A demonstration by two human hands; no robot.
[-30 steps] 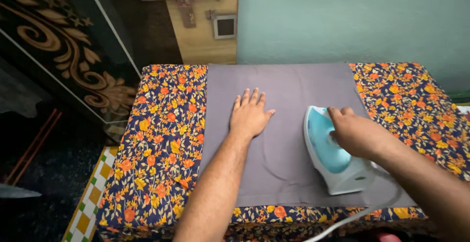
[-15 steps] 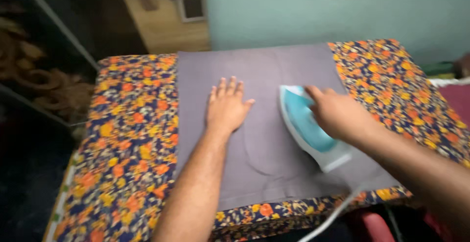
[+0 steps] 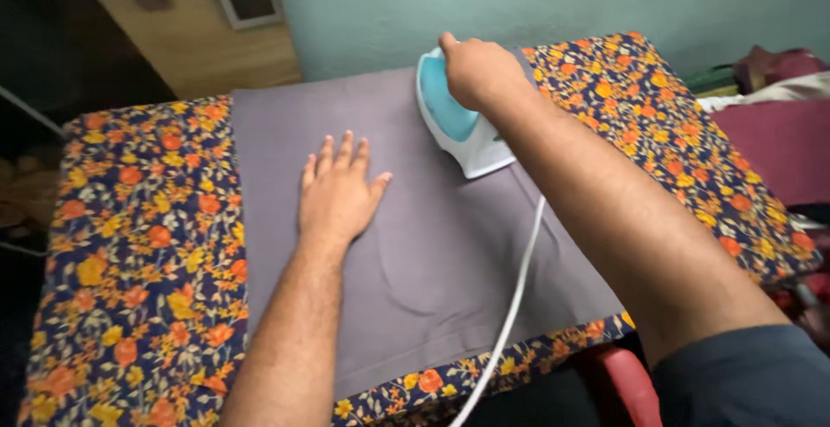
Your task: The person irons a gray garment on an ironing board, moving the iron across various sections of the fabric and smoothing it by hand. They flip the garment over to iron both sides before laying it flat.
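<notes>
While the left hand (image 3: 337, 194) is pressed flat, fingers spread, holding nothing, on grey cloth (image 3: 415, 245) at centre, a white-and-teal electric iron (image 3: 454, 124) — at one o'clock — is gripped by the right hand (image 3: 475, 73), fingers closed; pressing appears underway.

The right hand (image 3: 474, 71) has pushed the white-and-teal iron (image 3: 456, 120) from the 4 o'clock side of the grey cloth (image 3: 432, 254) up toward 12 o'clock, near the far edge. Its white cord (image 3: 510, 306) now trails back across the cloth toward 6 o'clock. The view has dropped lower over the desk (image 3: 138, 245).
</notes>
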